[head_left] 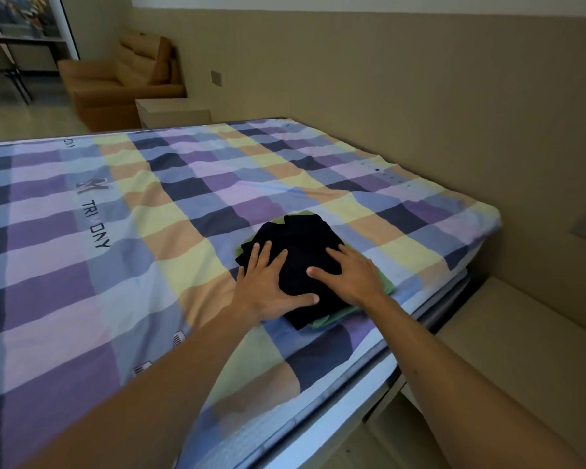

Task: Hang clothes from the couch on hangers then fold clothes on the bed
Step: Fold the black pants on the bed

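Palms lie flat with fingers straight and spread. The left hand (pixel 271 282) and the right hand (pixel 352 275) both press down on a folded black garment (pixel 301 245) and grip nothing. The left covers its near left part and the right its right side, thumbs pointing toward each other.

The black piece is a soft, matte, roughly square bundle. It sits on a folded green garment (pixel 332 316) whose edges peek out at the far, right and near sides. The stack rests on the bed (pixel 149 214) near its right edge, with a wide stretch of flat sheet open to the left and beyond. The sheet is a smooth plaid of purple, blue, yellow and orange with dark printed lettering.

A pale ledge (pixel 504 333) runs below the bed's right edge, against a beige wall (pixel 386 79). Well beyond the bed's far end, a tan couch (pixel 122 79) stands behind a low bedside table (pixel 173 111).
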Demonstrator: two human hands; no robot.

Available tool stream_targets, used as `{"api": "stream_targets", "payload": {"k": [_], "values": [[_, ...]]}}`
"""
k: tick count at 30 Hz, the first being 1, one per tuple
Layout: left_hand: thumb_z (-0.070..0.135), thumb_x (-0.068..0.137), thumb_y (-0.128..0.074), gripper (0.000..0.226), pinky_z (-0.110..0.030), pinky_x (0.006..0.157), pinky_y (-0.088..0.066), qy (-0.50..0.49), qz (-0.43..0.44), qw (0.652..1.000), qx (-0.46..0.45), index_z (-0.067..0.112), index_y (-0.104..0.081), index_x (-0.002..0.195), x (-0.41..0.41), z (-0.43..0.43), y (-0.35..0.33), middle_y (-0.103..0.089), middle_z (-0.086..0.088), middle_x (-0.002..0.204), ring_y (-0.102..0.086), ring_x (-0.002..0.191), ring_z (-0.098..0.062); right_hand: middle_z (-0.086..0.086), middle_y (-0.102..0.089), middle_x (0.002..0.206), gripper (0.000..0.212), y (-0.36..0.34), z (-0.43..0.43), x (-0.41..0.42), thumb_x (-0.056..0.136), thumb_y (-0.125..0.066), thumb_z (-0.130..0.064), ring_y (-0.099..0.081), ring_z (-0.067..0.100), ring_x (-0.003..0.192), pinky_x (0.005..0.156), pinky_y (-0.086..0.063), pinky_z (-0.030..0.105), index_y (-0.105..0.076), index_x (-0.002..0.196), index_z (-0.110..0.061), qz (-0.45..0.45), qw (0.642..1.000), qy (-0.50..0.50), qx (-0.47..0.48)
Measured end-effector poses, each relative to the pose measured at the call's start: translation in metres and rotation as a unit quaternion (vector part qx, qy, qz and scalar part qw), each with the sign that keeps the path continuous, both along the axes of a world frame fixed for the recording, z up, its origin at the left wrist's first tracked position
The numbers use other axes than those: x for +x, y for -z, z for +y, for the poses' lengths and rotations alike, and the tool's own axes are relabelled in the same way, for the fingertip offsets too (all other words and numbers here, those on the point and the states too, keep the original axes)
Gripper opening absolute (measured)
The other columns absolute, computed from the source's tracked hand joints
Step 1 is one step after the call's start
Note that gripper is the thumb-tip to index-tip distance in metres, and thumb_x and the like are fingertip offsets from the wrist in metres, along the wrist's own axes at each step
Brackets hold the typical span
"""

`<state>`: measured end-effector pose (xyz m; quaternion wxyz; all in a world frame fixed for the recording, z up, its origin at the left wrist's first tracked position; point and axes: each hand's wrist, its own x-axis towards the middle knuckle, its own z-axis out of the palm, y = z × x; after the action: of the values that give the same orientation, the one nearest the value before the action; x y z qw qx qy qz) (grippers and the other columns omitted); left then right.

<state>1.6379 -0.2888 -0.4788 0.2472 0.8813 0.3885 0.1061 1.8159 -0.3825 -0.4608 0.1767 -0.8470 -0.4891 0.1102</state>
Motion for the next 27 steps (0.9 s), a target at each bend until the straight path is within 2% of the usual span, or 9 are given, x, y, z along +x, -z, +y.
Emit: {"api": "stream_targets", "payload": {"k": [2,4,7,9,11,13,18,23,27], "values": [[0.082,0.061,-0.07,0.122,-0.045,0.126,-0.011,0.009,-0.056,0.997,-0.054,0.027,-0.024,0.16,-0.016,-0.004,-0.01,-0.005,0.0,0.17,0.005,0.156,-0.019,0.001,-0.032,0.163,0.077,-0.004,-0.003,-0.012,0.089,-0.052,-0.073,-0.023,0.021,0.153,0.123,-0.012,0.052,-0.044,0.152,-0.03,-0.002,1.0,0.016,0.019],[0.072,0.068,-0.073,0.11,-0.037,0.123,-0.022,0.006,-0.106,0.99,-0.09,0.022,-0.034,0.157,-0.037,-0.006,-0.02,-0.026,-0.001,0.163,-0.018,0.153,-0.018,0.002,-0.041,0.159,0.064,-0.007,-0.002,-0.031,0.093,-0.057,-0.061,-0.024,0.021,0.152,0.124,-0.006,0.053,-0.051,0.147,-0.026,0.012,0.997,0.032,0.065],[0.069,0.066,-0.072,0.099,-0.035,0.116,-0.036,-0.051,-0.196,0.97,-0.135,0.021,-0.046,0.148,-0.078,-0.009,-0.033,-0.045,0.005,0.143,-0.044,0.132,-0.01,0.003,-0.048,0.154,0.05,-0.011,0.005,-0.076,0.095,-0.064,-0.044,-0.026,0.021,0.152,0.123,0.001,0.054,-0.059,0.139,-0.021,0.061,0.988,0.028,0.136],[0.055,0.074,-0.077,0.085,-0.033,0.113,-0.037,-0.086,-0.232,0.956,-0.157,0.021,-0.047,0.146,-0.112,-0.012,-0.041,-0.045,0.006,0.141,-0.043,0.13,-0.009,0.004,-0.053,0.15,0.046,-0.017,0.013,-0.115,0.093,-0.069,-0.035,-0.035,0.023,0.148,0.125,-0.009,0.054,-0.063,0.135,-0.018,0.116,0.975,-0.001,0.19],[0.045,0.081,-0.08,0.074,-0.029,0.108,-0.04,-0.111,-0.249,0.951,-0.144,0.024,-0.049,0.145,-0.153,-0.014,-0.047,-0.047,0.005,0.144,-0.045,0.133,-0.012,0.003,-0.058,0.144,0.045,-0.024,0.02,-0.158,0.091,-0.073,-0.029,-0.048,0.022,0.139,0.12,-0.03,0.042,-0.064,0.133,-0.016,0.178,0.955,-0.031,0.235],[0.042,0.087,-0.076,0.061,-0.026,0.102,-0.041,-0.134,-0.258,0.949,-0.12,0.03,-0.051,0.141,-0.198,-0.019,-0.053,-0.05,0.01,0.141,-0.047,0.131,-0.01,-0.001,-0.059,0.141,0.045,-0.033,0.027,-0.201,0.09,-0.074,-0.027,-0.052,0.018,0.133,0.11,-0.039,0.03,-0.063,0.133,-0.018,0.209,0.944,-0.06,0.249],[0.042,0.091,-0.071,0.049,-0.023,0.091,-0.044,-0.214,-0.281,0.934,-0.055,0.033,-0.053,0.136,-0.311,-0.036,-0.059,-0.053,0.016,0.135,-0.05,0.123,-0.007,-0.007,-0.056,0.144,0.045,-0.047,0.039,-0.301,0.092,-0.071,-0.023,-0.047,0.009,0.135,0.101,-0.03,0.014,-0.061,0.136,-0.021,0.252,0.919,-0.136,0.272],[0.035,0.09,-0.074,0.041,-0.03,0.096,-0.045,-0.313,-0.296,0.902,-0.021,0.028,-0.058,0.127,-0.427,-0.05,-0.046,-0.059,0.012,0.13,-0.054,0.12,-0.008,-0.007,-0.055,0.144,0.045,-0.039,0.044,-0.401,0.093,-0.071,-0.026,-0.047,0.01,0.135,0.102,-0.032,0.017,-0.059,0.137,-0.023,0.281,0.904,-0.203,0.248],[0.05,0.08,-0.068,0.051,-0.037,0.102,-0.044,-0.382,-0.246,0.891,0.014,0.025,-0.062,0.124,-0.504,-0.06,-0.027,-0.058,0.007,0.128,-0.053,0.121,-0.013,-0.008,-0.054,0.144,0.05,-0.024,0.046,-0.473,0.092,-0.072,-0.025,-0.047,0.011,0.136,0.103,-0.034,0.019,-0.057,0.14,-0.022,0.302,0.896,-0.248,0.208]]}}
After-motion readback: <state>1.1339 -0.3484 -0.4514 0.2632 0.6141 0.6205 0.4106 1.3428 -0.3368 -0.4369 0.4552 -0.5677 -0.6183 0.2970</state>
